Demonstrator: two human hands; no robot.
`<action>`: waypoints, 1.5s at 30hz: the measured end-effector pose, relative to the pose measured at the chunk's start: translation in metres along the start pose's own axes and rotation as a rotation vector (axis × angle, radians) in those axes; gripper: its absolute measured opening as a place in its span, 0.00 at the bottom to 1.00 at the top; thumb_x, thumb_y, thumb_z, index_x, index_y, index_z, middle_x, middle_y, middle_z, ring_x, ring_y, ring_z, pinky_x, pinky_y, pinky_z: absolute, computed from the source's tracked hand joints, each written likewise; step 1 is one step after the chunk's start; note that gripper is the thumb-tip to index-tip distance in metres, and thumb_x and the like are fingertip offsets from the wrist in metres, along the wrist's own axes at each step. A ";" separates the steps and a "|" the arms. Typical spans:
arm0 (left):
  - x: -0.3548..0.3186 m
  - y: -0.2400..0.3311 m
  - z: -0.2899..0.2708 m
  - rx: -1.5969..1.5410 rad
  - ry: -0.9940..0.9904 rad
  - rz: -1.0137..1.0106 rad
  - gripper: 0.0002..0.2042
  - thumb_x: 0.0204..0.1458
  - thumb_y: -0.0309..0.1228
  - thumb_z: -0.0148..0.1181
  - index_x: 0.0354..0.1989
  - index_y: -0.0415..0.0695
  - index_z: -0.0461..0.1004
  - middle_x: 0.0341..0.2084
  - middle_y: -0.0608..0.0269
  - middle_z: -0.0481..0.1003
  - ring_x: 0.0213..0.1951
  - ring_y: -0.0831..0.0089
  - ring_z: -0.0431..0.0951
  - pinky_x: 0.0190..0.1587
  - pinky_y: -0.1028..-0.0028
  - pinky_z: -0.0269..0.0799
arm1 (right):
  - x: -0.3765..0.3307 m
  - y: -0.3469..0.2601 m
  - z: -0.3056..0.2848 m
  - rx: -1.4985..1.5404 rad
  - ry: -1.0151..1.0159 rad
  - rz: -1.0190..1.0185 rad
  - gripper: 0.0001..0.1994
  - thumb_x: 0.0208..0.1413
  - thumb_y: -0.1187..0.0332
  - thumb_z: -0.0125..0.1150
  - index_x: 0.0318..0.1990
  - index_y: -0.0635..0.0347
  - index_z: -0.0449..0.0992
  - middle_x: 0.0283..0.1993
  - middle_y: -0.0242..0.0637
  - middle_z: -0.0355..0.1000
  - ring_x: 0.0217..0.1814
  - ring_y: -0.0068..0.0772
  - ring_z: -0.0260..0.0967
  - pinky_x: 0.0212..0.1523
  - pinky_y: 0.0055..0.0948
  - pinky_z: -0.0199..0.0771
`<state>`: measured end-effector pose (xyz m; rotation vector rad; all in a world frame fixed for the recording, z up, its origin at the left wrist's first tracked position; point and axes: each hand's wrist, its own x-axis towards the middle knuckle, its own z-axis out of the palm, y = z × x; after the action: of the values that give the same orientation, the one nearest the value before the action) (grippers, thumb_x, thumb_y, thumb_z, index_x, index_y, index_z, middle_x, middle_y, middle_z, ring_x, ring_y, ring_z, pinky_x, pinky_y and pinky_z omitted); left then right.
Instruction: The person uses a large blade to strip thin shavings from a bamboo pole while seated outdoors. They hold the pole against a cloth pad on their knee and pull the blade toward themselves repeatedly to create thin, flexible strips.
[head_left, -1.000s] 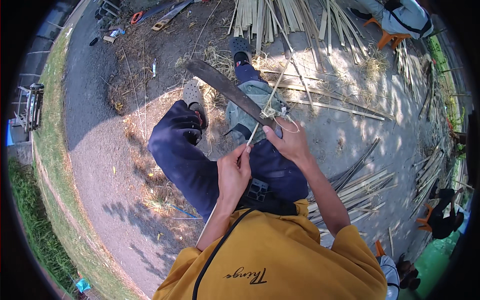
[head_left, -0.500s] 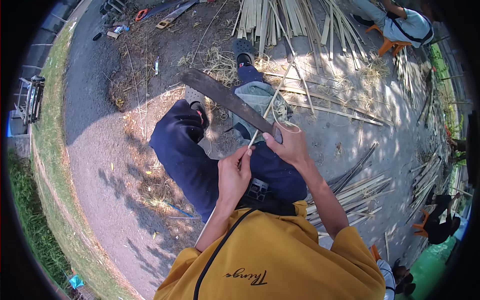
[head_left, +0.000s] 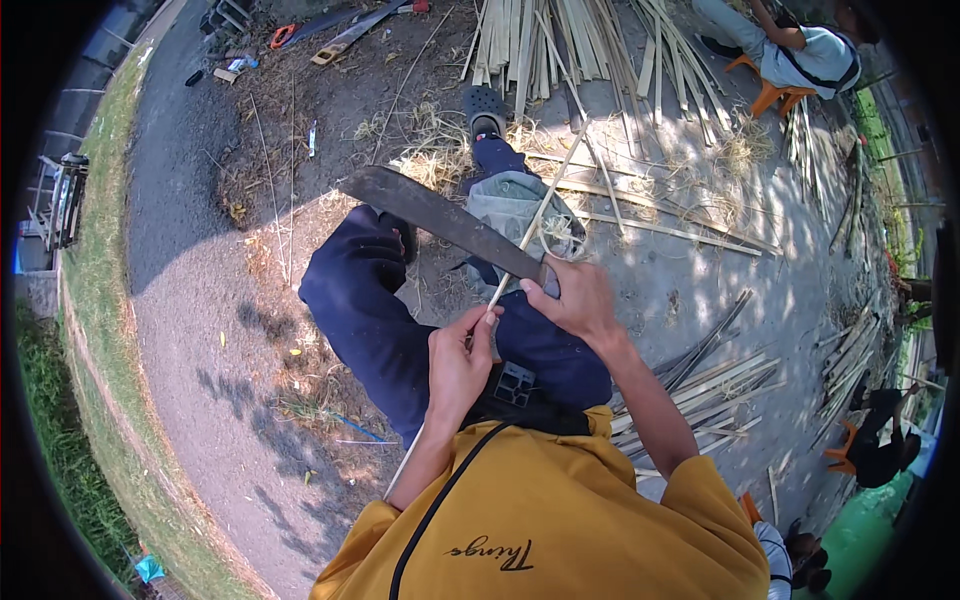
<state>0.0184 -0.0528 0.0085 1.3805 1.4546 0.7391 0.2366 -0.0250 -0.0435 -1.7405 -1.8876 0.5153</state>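
My right hand (head_left: 575, 300) is closed round the handle of a machete (head_left: 440, 213), whose dark, broad blade points to the upper left. A thin pale bamboo strip (head_left: 547, 201) slants under the blade, from the far right down to my left hand (head_left: 460, 362). The left fingers pinch this strip, and its near end runs back along my left forearm. Beside the right hand a thin curled shaving (head_left: 562, 240) hangs at the strip. Below them a grey-green cloth (head_left: 500, 200) covers my right leg.
Several bamboo strips (head_left: 545, 50) lie spread on the ground ahead; another pile (head_left: 700, 400) is at my right. Shavings (head_left: 440, 165) litter the ground near my feet. Handsaws (head_left: 345, 40) lie at the far left. A person (head_left: 800, 55) sits on an orange stool (head_left: 775, 97) at the far right.
The machete and my right hand have shifted slightly left and nearer to me. My left hand has moved a little nearer too, still pinching the strip. My left foot has drawn back.
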 end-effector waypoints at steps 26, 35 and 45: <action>-0.028 -0.013 -0.041 0.049 -0.082 -0.103 0.10 0.71 0.28 0.56 0.42 0.36 0.83 0.19 0.74 0.66 0.25 0.86 0.61 0.26 0.77 0.53 | 0.003 -0.001 0.008 -0.004 0.022 0.121 0.28 0.59 0.38 0.64 0.38 0.58 0.81 0.21 0.52 0.75 0.26 0.60 0.78 0.29 0.53 0.77; -0.061 -0.021 -0.069 0.046 -0.078 -0.131 0.09 0.70 0.27 0.57 0.41 0.39 0.83 0.15 0.70 0.66 0.19 0.85 0.62 0.22 0.74 0.53 | 0.012 0.005 0.003 0.135 0.013 0.202 0.26 0.62 0.42 0.65 0.31 0.60 0.79 0.21 0.53 0.73 0.28 0.64 0.77 0.30 0.54 0.74; -0.023 -0.010 -0.069 0.288 -0.094 0.008 0.14 0.64 0.34 0.67 0.51 0.39 0.76 0.22 0.62 0.73 0.24 0.72 0.73 0.32 0.70 0.70 | 0.007 0.009 0.004 0.123 0.052 0.205 0.25 0.62 0.43 0.64 0.33 0.60 0.80 0.21 0.54 0.73 0.28 0.66 0.76 0.30 0.55 0.73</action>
<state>-0.0508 -0.0638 0.0291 1.6167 1.5240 0.4742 0.2416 -0.0171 -0.0512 -1.8558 -1.6161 0.6422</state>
